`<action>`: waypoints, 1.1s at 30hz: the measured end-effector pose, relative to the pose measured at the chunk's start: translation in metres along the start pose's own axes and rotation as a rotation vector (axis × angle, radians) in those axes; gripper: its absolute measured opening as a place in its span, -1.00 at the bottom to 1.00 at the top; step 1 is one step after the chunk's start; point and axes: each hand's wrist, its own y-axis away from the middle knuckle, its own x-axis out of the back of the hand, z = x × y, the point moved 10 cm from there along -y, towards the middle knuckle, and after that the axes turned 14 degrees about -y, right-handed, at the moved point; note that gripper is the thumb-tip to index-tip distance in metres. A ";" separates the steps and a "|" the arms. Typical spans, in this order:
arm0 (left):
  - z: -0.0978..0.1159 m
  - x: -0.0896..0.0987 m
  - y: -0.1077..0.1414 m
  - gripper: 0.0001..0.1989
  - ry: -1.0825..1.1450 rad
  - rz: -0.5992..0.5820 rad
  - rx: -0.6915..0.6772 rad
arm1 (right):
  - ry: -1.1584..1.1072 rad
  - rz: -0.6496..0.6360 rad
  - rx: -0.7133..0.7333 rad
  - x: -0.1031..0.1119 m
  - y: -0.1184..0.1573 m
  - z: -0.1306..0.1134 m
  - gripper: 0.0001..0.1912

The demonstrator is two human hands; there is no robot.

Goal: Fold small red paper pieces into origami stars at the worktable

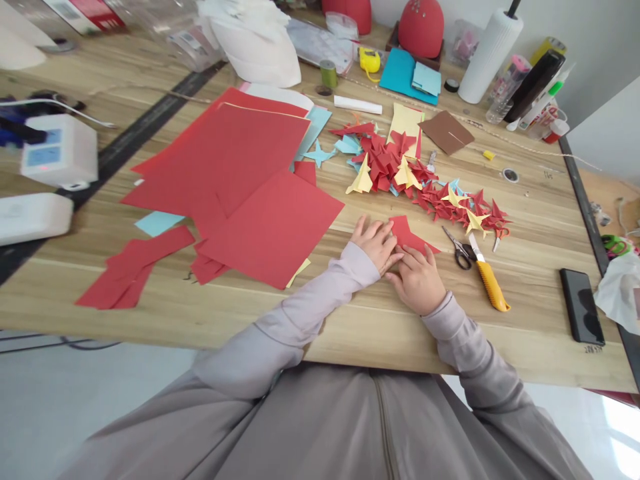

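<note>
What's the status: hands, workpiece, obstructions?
Both hands, left and right, on red folded paper. Scissors and yellow-handled utility knife close by, right side. Paper's near edge hidden.

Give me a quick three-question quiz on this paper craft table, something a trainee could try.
1. Multiple choice: what are the left hand and right hand both on?
A) a ball of string
B) a small red paper
C) a white cloth
2. True or false: the yellow-handled knife lies between the black-handled scissors and the phone.
3. Fill the gap: the tape measure at the back of the table is ____ in colour.

Key: 1 B; 2 true; 3 yellow
</note>
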 end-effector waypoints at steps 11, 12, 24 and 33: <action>-0.019 -0.012 -0.012 -0.56 0.084 -0.005 0.088 | -0.022 -0.016 -0.016 0.000 -0.002 0.002 -0.62; -0.021 -0.013 -0.012 -0.57 0.095 -0.004 0.091 | -0.025 -0.015 -0.020 0.000 -0.002 0.003 -0.62; -0.036 -0.013 -0.015 -0.63 0.211 0.008 0.136 | 0.098 0.012 -0.138 0.000 -0.015 0.017 -0.50; -0.037 -0.014 -0.017 -0.65 0.265 -0.036 0.144 | 0.165 0.012 -0.149 0.000 -0.018 0.017 -0.50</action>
